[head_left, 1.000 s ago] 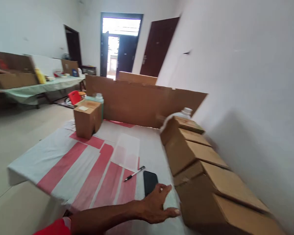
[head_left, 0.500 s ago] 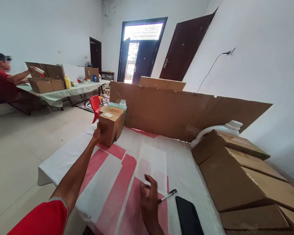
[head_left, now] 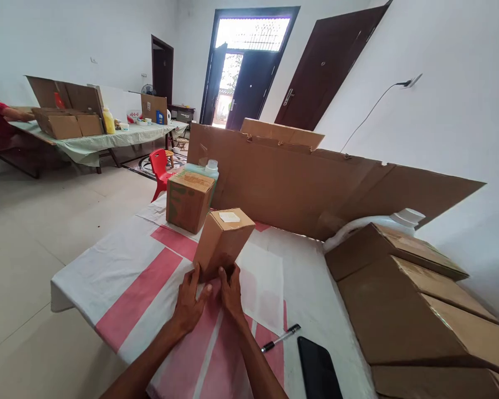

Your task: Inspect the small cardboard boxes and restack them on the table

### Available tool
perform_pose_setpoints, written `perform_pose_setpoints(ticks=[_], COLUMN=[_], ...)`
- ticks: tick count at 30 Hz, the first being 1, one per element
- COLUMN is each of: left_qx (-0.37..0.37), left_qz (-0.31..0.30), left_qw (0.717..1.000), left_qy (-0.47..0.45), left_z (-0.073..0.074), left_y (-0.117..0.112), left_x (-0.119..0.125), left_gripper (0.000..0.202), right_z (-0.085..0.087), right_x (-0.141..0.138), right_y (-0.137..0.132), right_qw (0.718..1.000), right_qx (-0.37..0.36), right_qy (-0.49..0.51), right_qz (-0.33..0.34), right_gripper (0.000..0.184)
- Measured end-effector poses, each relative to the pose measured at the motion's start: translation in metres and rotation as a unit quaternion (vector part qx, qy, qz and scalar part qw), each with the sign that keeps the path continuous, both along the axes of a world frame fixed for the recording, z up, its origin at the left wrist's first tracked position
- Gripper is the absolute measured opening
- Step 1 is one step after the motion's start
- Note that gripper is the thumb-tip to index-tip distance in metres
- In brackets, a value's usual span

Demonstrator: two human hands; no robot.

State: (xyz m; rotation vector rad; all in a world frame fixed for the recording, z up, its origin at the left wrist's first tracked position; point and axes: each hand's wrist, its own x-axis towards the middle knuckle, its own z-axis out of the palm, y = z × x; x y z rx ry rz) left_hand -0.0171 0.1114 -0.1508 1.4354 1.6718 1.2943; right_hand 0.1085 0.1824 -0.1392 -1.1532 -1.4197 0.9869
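Note:
A tall brown cardboard box (head_left: 216, 246) with a white label on its top stands slightly tilted near the middle of the table. My left hand (head_left: 190, 302) touches its lower left edge with the fingertips, the thumb apart. On the lower right, my right hand (head_left: 232, 291) has its fingers against the same box, so both hands hold it between them. Under and behind the box lies a whitish translucent sheet (head_left: 264, 277) on the red-and-white tablecloth (head_left: 128, 299). A pen (head_left: 280, 338) and a black phone (head_left: 318, 368) rest right of my right arm.
Behind stands another cardboard box (head_left: 187, 202) with a green-tinted jug (head_left: 211, 169). A cardboard panel (head_left: 299, 183) runs along the back. Stacked boxes (head_left: 395, 299) and a white jug (head_left: 403, 220) line the right side. Further off are a red chair (head_left: 160, 169) and a person's arm (head_left: 19, 114).
My left hand has brought the labelled box from the back left to the table's middle, away from the other box. My right hand has moved up and left to it.

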Motion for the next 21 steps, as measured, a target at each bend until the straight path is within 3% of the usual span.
perform_pose_setpoints(ticks=[4,7,10,14,17,21], left_qx=[0.089,0.169,0.205,0.216,0.233,0.248], left_qz=[0.002,-0.01,-0.045,-0.066,-0.06,-0.059], left_qw=[0.984,0.954,0.939,0.94,0.94,0.94], left_qy=[0.155,0.246,0.271,0.254,0.241,0.229], left_z=[0.009,0.026,0.046,0.067,0.084,0.114], left_y=[-0.056,-0.078,-0.086,-0.087,-0.087,-0.081], left_x=[0.023,0.028,0.028,0.03,0.033,0.032], left_gripper=[0.072,0.072,0.072,0.074,0.081,0.081], right_z=[0.011,0.02,0.023,0.03,0.047,0.08], right_x=[0.032,0.051,0.063,0.069,0.071,0.083], right_y=[-0.036,-0.061,-0.084,-0.107,-0.115,-0.116], right_qw=[0.999,0.999,0.998,0.993,0.991,0.989], right_qx=[-0.045,-0.05,-0.041,-0.075,-0.076,-0.021], right_qy=[0.01,0.014,0.034,0.084,0.109,0.147], right_qz=[0.0,0.012,-0.014,-0.03,-0.016,-0.011], right_gripper=[0.053,0.052,0.06,0.069,0.069,0.062])
